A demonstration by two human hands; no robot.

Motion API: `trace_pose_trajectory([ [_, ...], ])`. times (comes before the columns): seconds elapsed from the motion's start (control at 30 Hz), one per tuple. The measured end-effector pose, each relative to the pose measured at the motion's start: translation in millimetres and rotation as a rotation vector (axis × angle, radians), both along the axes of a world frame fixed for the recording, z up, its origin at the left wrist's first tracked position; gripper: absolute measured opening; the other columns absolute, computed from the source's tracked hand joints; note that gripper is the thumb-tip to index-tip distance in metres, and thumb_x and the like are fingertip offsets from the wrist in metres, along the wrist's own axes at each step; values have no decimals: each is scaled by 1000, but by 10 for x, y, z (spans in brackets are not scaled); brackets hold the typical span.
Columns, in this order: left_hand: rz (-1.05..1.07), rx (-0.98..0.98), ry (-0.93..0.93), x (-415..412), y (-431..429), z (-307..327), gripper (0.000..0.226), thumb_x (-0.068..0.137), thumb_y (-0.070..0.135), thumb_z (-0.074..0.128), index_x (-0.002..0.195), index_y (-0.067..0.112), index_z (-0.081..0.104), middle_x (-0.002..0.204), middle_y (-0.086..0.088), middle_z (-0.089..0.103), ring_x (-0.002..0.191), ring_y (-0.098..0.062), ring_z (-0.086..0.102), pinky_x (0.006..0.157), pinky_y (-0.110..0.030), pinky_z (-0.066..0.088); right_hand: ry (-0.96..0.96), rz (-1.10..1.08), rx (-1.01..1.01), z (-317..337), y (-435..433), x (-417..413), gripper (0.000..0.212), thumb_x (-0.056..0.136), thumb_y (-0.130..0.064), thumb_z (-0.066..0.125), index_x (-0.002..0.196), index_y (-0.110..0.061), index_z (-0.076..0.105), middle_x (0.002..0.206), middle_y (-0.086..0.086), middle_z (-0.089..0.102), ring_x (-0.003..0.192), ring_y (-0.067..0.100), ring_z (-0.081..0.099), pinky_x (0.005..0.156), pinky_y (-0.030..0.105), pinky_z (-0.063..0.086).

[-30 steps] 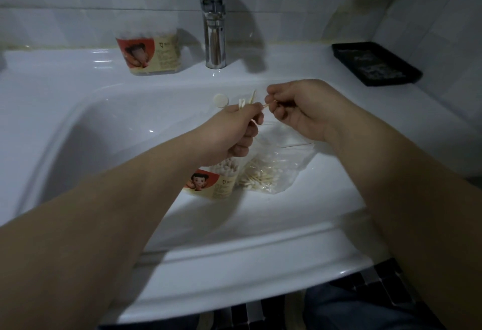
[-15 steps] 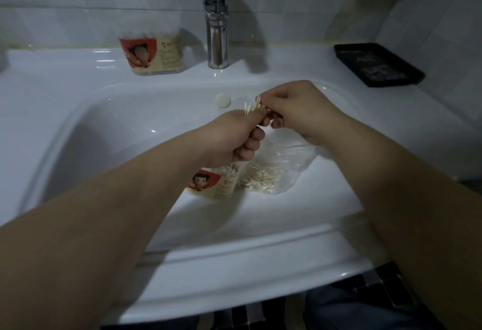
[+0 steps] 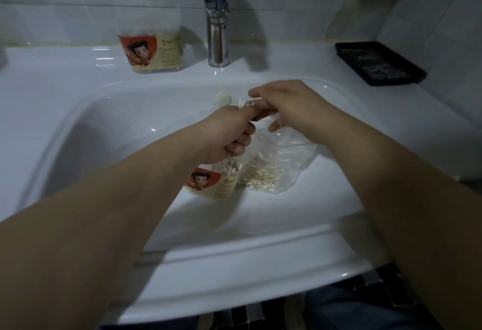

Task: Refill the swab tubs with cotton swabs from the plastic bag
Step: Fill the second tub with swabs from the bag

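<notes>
My left hand (image 3: pixel 229 131) grips a small bundle of cotton swabs (image 3: pixel 242 104), their white tips sticking up above the fist. My right hand (image 3: pixel 289 106) hovers just to its right with fingers spread and relaxed, holding nothing. Below the hands, inside the sink basin, an open swab tub (image 3: pixel 214 181) with a cartoon label stands partly filled with swabs. A clear plastic bag (image 3: pixel 268 175) of swabs lies against its right side. A second tub (image 3: pixel 151 52), closed, stands on the ledge left of the tap.
The white sink (image 3: pixel 104 126) fills the view, with a chrome tap (image 3: pixel 217 29) at the back centre and a round white overflow cap (image 3: pixel 223 99) below it. A black tray (image 3: pixel 378 66) sits on the ledge at the back right. The tiled wall rises behind.
My right hand pinched the swabs beside my left hand, then let go and spread its fingers. The bundle now stays in my left hand alone.
</notes>
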State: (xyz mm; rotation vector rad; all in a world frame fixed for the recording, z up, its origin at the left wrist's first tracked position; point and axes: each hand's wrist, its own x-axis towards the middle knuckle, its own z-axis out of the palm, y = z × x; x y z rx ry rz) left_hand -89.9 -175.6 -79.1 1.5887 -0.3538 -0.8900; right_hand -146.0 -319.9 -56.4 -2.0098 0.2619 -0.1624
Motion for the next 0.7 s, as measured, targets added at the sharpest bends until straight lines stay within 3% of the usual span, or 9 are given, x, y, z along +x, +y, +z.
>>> trace_pose_trajectory([
  [0.1, 8, 28, -13, 7, 11, -17, 27, 103, 43, 51, 91, 19, 46, 56, 9, 24, 45, -8, 17, 39, -19, 14, 48, 59, -136, -10, -5, -28, 25, 103, -29, 52, 108, -25, 77, 105, -7, 75, 102, 10, 70, 76, 35, 61],
  [0.2, 23, 58, -36, 3, 11, -35, 32, 103, 44, 51, 85, 18, 45, 53, 10, 28, 43, -6, 20, 38, -19, 16, 81, 41, -172, -23, 19, -24, 28, 103, -31, 50, 104, -21, 76, 99, -5, 76, 95, 13, 71, 78, 37, 63],
  [0.37, 95, 26, -59, 17, 14, 1, 34, 99, 33, 61, 76, 22, 39, 50, 9, 31, 41, -8, 24, 39, -22, 19, 295, -87, -264, -97, -64, 23, 20, 96, -10, 54, 93, -10, 74, 88, 11, 77, 77, 22, 74, 79, 37, 64],
  [0.43, 102, 29, -67, 30, 21, -13, 34, 98, 31, 62, 76, 23, 37, 50, 9, 32, 41, -8, 25, 39, -22, 19, 419, 10, -484, -142, -82, 5, 21, 91, -7, 61, 98, -15, 78, 91, 5, 76, 84, 21, 73, 80, 34, 61],
  [0.53, 106, 24, -72, 35, 22, -19, 35, 97, 29, 63, 76, 23, 36, 48, 10, 35, 41, -8, 26, 39, -21, 19, 529, 244, -764, -155, 10, -46, 31, 87, -6, 57, 97, -28, 76, 85, -8, 68, 80, 15, 64, 66, 26, 50],
  [0.63, 90, 27, -79, 28, 17, -9, 34, 97, 29, 63, 76, 23, 37, 49, 9, 37, 42, -8, 27, 41, -21, 20, 565, 333, -800, -203, 96, -47, 34, 87, -9, 53, 109, -25, 73, 100, -3, 70, 92, 21, 65, 79, 33, 55],
  [0.7, 76, 36, -89, 27, 18, -12, 34, 97, 29, 63, 77, 23, 36, 51, 9, 36, 44, -9, 27, 42, -22, 19, 590, 374, -796, -276, 123, -17, 24, 89, -12, 54, 99, -26, 71, 97, -2, 70, 92, 23, 65, 76, 34, 54],
])
